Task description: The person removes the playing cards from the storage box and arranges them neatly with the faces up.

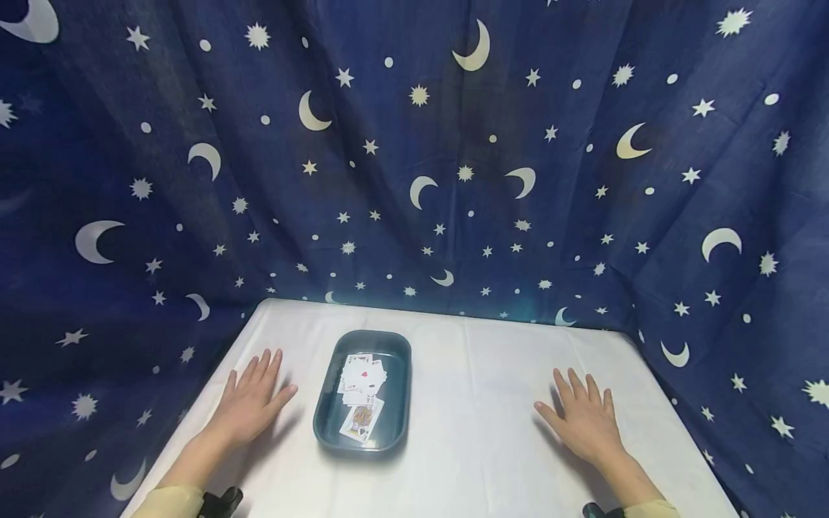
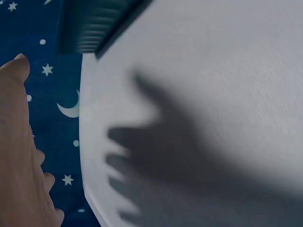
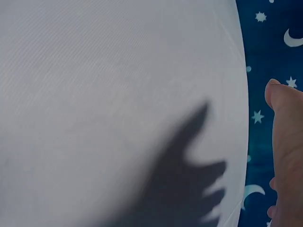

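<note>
Several playing cards [image 1: 364,374] lie overlapped inside a dark teal tray [image 1: 325,424] left of the table's middle; the lowest one is a face card [image 1: 361,420]. Left of the tray, my left hand [image 1: 249,403] hovers palm down above the table, fingers straight and holding nothing. In the left wrist view, its side [image 2: 21,142] shows at the left edge, with the tray's outer wall [image 2: 102,28] at the top. Well to the right, my right hand [image 1: 583,421] is also held over the table, fingers spread, touching nothing. The right wrist view shows its thumb side [image 3: 289,142].
A white cloth covers the table [image 1: 479,403]. Dark blue curtains [image 1: 453,144] with moons and stars hang behind it and on both sides. Both hands throw shadows on the cloth. A black wrist strap [image 1: 220,502] shows below the left hand.
</note>
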Motion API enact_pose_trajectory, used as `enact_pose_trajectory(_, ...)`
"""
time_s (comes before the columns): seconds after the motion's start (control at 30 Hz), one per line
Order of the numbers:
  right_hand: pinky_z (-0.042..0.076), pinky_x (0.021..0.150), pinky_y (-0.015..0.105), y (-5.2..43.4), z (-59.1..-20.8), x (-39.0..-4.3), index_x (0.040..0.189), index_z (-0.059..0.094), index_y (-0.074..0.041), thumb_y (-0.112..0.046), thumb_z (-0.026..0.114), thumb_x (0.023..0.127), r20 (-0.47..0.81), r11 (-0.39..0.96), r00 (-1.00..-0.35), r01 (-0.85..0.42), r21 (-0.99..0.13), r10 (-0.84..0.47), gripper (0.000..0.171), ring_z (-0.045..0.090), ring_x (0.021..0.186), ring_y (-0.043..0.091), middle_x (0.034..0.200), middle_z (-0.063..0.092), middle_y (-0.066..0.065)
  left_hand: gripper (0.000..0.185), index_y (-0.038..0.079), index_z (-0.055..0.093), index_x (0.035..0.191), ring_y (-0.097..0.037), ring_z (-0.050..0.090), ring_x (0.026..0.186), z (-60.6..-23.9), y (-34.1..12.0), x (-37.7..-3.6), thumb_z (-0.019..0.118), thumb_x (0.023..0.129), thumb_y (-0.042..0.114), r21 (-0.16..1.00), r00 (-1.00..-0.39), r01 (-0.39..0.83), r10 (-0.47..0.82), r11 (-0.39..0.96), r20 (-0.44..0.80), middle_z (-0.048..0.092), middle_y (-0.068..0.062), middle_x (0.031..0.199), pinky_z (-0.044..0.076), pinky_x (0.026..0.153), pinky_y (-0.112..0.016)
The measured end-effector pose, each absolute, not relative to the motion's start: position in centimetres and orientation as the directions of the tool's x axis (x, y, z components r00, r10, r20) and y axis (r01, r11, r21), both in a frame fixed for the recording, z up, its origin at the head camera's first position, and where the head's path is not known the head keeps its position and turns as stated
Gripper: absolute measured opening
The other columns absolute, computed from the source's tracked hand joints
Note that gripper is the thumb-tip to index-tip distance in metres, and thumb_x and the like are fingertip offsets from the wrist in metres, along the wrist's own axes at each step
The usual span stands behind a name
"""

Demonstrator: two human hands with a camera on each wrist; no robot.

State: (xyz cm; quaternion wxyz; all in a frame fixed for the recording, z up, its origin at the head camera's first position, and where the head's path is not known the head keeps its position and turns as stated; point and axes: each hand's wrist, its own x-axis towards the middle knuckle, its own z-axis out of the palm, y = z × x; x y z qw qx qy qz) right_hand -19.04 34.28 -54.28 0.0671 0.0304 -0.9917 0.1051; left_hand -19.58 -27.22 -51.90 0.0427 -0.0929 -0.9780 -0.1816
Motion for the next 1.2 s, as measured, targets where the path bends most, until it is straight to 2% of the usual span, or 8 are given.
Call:
enact_pose_trajectory(0.13,-0.004,0.113,0.076,33.3,-54.1,-19.6,0.159,0.033,-0.002,-0.073,0.046,0.096,0.155,0.968,-0.985,-0.110,-0.227,-0.075,0.096,0.013,0.146,0.060,0.160,0.025,0.032,0.083,0.001,0.017,0.163,-0.054,0.013,0.149,-51.5,-27.0,-19.1,0.045,0.105,0.055,0.425,-0.974,0.221,0.177,0.878,0.141,0.016,-0.032,0.164,0.002,0.116,-0.073)
enact_pose_trajectory(0.27,0.003,0.114,0.074,32.1,-53.7,-20.4,0.158,0.035,-0.002,-0.069,0.048,0.097,0.205,0.958,-0.973,-0.157,-0.241,-0.107,0.092,0.016,0.146,0.057,0.160,0.029,0.030,0.084,0.004,0.012,0.164,-0.051,0.011,0.151,-51.5,-26.6,-18.9,0.049,0.105,0.051,0.518,-0.968,0.251,0.204,0.818,0.146,0.013,-0.028,0.166,0.003,0.120,-0.067)
enact_pose_trajectory(0.43,0.009,0.116,0.071,29.8,-53.0,-21.3,0.157,0.037,0.000,-0.065,0.052,0.098,0.241,0.939,-0.960,-0.205,-0.274,-0.139,0.089,0.020,0.147,0.054,0.158,0.033,0.029,0.092,0.007,0.005,0.165,-0.047,0.009,0.153,-51.6,-25.8,-18.3,0.057,0.102,0.049,0.599,-0.959,0.275,0.259,0.752,0.114,0.008,-0.022,0.169,0.011,0.119,-0.067)
enact_pose_trajectory(0.6,0.011,0.119,0.067,27.4,-52.3,-22.1,0.156,0.038,-0.001,-0.063,0.054,0.098,0.246,0.921,-0.954,-0.243,-0.305,-0.171,0.087,0.023,0.148,0.050,0.159,0.036,0.026,0.101,0.008,0.004,0.165,-0.048,0.015,0.151,-51.7,-24.8,-17.7,0.067,0.097,0.048,0.660,-0.948,0.285,0.307,0.695,0.086,0.008,-0.022,0.169,0.019,0.117,-0.066)
enact_pose_trajectory(0.93,0.015,0.121,0.062,22.0,-51.0,-23.8,0.157,0.041,-0.007,-0.062,0.056,0.098,0.250,0.885,-0.930,-0.342,-0.315,-0.271,0.082,0.029,0.149,0.043,0.157,0.043,0.019,0.125,0.010,0.002,0.165,-0.046,0.015,0.152,-52.8,-23.4,-17.2,0.085,0.080,0.050,0.728,-0.937,0.231,0.349,0.646,-0.012,0.009,-0.024,0.168,0.019,0.117,-0.065)
enact_pose_trajectory(1.2,0.021,0.121,0.055,17.0,-49.5,-25.1,0.159,0.038,-0.012,-0.060,0.056,0.099,0.196,0.861,-0.911,-0.408,-0.305,-0.363,0.080,0.036,0.144,0.035,0.154,0.047,0.013,0.132,0.009,0.002,0.165,-0.049,0.014,0.151,-54.0,-23.1,-17.2,0.090,0.075,0.048,0.741,-0.926,0.243,0.377,0.626,-0.015,0.010,-0.026,0.167,0.018,0.116,-0.068)
